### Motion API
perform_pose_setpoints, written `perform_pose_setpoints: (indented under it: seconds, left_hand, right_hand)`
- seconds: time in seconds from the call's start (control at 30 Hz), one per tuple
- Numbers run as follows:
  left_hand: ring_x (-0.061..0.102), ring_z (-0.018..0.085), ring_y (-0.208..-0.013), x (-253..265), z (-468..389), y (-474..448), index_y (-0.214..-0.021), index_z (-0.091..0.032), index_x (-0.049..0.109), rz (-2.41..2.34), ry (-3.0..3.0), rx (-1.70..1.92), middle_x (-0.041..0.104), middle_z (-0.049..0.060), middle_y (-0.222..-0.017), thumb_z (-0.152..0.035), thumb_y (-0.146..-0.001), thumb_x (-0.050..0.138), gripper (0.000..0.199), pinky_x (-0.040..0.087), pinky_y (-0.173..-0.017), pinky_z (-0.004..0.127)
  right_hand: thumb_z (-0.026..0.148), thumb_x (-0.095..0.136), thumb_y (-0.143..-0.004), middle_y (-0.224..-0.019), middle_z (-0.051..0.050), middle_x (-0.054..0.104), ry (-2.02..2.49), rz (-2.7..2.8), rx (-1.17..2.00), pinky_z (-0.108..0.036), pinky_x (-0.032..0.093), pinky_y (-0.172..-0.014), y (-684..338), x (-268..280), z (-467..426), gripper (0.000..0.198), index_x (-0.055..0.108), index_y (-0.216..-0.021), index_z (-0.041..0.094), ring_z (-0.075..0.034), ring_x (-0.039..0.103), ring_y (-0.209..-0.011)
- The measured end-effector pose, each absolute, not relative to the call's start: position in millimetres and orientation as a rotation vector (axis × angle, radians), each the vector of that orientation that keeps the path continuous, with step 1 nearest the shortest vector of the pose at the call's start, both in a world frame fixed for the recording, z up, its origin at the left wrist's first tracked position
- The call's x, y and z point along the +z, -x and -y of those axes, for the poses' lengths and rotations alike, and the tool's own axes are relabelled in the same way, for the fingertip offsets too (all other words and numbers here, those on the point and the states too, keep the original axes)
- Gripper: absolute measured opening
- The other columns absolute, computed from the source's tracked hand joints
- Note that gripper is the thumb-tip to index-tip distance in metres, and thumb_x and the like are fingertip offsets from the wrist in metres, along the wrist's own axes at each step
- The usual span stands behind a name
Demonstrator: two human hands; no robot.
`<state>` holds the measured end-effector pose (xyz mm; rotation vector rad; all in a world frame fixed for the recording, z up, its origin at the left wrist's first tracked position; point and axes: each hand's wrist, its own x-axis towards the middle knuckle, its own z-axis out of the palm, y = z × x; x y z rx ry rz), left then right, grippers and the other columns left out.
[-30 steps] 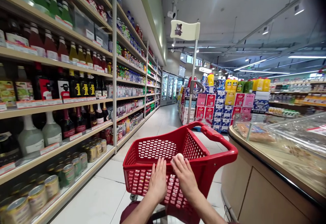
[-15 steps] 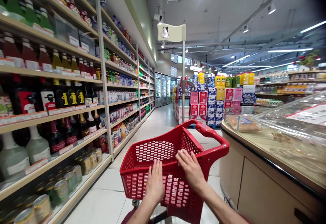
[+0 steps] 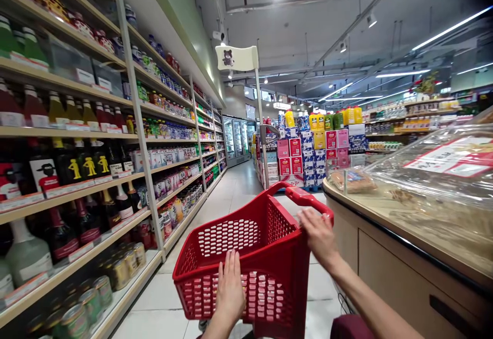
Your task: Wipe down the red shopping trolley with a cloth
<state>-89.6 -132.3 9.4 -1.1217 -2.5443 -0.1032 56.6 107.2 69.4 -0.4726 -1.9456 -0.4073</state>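
A bright red shopping cart (image 3: 265, 264), its sides perforated, stands on pale floor tiles (image 3: 154, 300) beside drink shelves (image 3: 75, 133); the left hand (image 3: 230, 287) is open against it, the right hand (image 3: 318, 233) at the handle (image 3: 308, 198), grip unclear.

Red perforated plastic cart (image 3: 269, 259) blocks twelve — white-tiled floor (image 3: 239, 187) free beyond; beige shelving (image 3: 140, 133) bars ten, curved beige surface (image 3: 385, 262) two.
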Motion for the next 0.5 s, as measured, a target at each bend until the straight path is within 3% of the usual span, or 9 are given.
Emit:
perform_pose_setpoints:
  seconds: [0.1,0.3,0.5]
  left_hand:
    - [-0.002,0.019,-0.133,8,130,89,-0.137,-0.008,0.012,2.541,1.099,-0.125,0.010,0.006,-0.146,-0.007,-0.061,0.036,0.079,0.007,-0.109,0.039]
    - [-0.001,0.019,-0.133,5,129,92,-0.137,-0.008,0.012,2.540,1.129,-0.142,0.008,0.007,-0.146,-0.010,-0.063,0.036,0.078,0.007,-0.109,0.040]
    - [-0.002,0.021,-0.133,2,121,89,-0.137,-0.006,0.010,2.565,1.109,-0.149,0.006,0.008,-0.146,-0.012,-0.063,0.038,0.079,0.007,-0.108,0.041]
  right_hand:
    - [0.008,0.033,-0.080,-0.123,-0.010,0.052,0.594,1.842,-0.405,-0.045,0.024,-0.100,-64,72,-123,0.044,0.051,-0.119,0.017,-0.022,0.039,-0.119]
    - [0.002,0.033,-0.074,-0.129,-0.001,0.047,0.342,2.031,-0.446,-0.039,0.023,-0.102,-56,62,-112,0.056,0.046,-0.123,0.025,-0.017,0.035,-0.123]
    - [0.004,0.034,-0.075,-0.128,-0.005,0.048,0.439,1.970,-0.428,-0.039,0.024,-0.102,-54,58,-109,0.052,0.048,-0.122,0.020,-0.019,0.034,-0.124]
